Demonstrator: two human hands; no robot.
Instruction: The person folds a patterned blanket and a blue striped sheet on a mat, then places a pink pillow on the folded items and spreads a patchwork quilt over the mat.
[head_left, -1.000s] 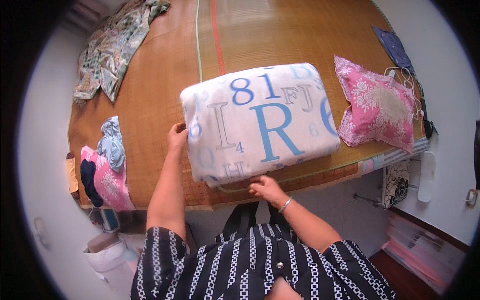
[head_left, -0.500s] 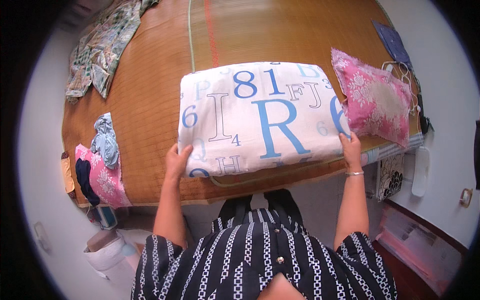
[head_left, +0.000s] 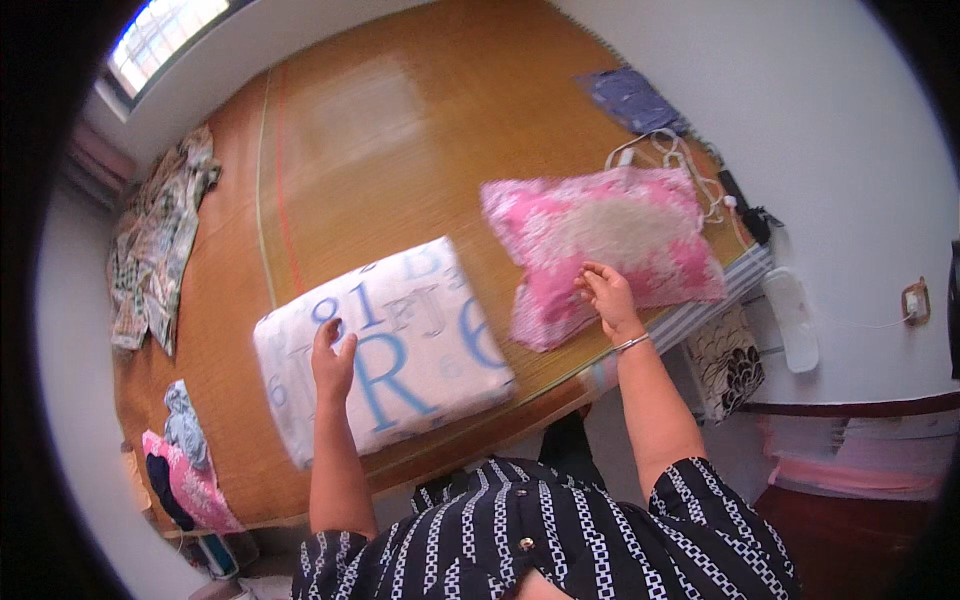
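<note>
A white pillow (head_left: 400, 340) printed with blue letters and numbers lies on the bamboo mat of the bed (head_left: 400, 130). My left hand (head_left: 333, 362) rests flat on its left part, fingers spread. To the right lies a pink floral pillow (head_left: 600, 240). My right hand (head_left: 606, 295) touches that pillow's near edge with the fingers curled, holding nothing that I can see.
A patterned garment (head_left: 160, 240) lies at the mat's far left. Pink, blue and dark clothes (head_left: 185, 465) are heaped at the near left corner. A blue cloth (head_left: 632, 98) and white cables (head_left: 668, 150) lie by the right wall. A white device (head_left: 790, 318) hangs beside the bed.
Both hands let go of the lettered pillow's near edge. My right hand moved right onto the pink pillow. My left hand moved up onto the lettered pillow. The view turned rightward.
</note>
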